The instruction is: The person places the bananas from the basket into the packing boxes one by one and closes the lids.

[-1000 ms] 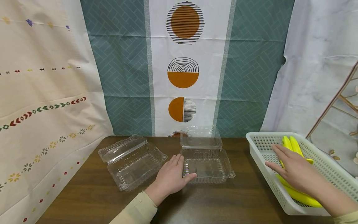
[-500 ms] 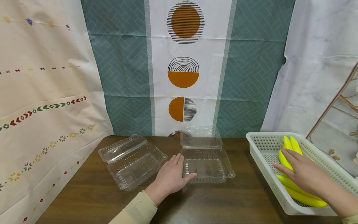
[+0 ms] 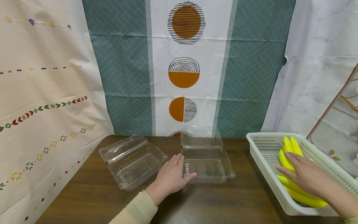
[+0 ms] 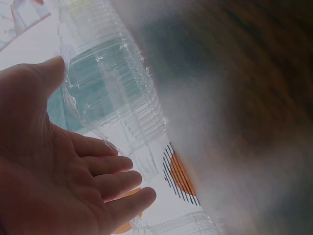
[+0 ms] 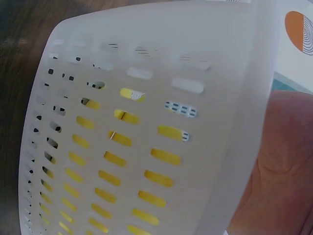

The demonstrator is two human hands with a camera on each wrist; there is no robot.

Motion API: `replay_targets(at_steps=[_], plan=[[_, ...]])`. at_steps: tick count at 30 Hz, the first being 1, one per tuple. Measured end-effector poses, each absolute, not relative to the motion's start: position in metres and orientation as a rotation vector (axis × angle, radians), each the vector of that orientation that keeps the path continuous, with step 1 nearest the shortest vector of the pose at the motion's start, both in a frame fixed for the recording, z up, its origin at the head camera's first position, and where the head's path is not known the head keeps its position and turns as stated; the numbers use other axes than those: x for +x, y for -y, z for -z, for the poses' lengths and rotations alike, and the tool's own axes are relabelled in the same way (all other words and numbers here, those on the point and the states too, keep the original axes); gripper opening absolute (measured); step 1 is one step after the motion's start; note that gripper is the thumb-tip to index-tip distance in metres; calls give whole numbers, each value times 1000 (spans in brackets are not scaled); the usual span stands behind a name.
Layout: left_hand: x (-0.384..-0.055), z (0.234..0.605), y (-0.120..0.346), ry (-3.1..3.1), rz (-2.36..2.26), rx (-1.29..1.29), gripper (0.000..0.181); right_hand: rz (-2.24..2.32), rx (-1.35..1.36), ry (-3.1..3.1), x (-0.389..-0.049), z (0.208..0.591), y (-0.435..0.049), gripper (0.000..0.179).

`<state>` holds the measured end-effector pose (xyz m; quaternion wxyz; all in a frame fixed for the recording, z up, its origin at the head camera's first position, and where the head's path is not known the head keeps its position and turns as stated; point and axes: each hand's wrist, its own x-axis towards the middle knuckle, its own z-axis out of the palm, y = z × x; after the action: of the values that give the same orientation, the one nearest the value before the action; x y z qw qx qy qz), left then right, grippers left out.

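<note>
On the wooden table, my left hand (image 3: 172, 177) lies with straight fingers against the left side of a clear plastic clamshell container (image 3: 213, 165), its lid raised at the back. The left wrist view shows the palm of that hand (image 4: 73, 171) beside the clear plastic. Inside a white slotted basket (image 3: 264, 174), my right hand (image 3: 305, 174) is over several yellow bananas (image 3: 303, 199), thumb and index finger extended. Its other fingers are hidden. From the right wrist, the basket wall (image 5: 195, 161) covers most of the view, with yellow showing through its slots.
A second clear clamshell container (image 3: 134, 168) sits turned at an angle to the left, lid raised. Behind the table (image 3: 212, 202) hangs a patterned cloth (image 3: 123, 77). A cream cloth (image 3: 50, 130) drapes along the left edge.
My right hand has moved slightly right and down over the bananas, uncovering more of the one near its fingertips. The left hand and both containers have stayed in place.
</note>
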<state>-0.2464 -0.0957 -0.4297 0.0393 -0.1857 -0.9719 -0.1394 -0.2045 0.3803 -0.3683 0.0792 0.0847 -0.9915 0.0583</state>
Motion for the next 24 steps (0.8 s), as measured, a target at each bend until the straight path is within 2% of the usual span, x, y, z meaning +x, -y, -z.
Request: replay_targets(at_steps=[24], plan=[[-246,430,96,2972,443,-564,100,-96,176,3128,-203,383,-395,95]])
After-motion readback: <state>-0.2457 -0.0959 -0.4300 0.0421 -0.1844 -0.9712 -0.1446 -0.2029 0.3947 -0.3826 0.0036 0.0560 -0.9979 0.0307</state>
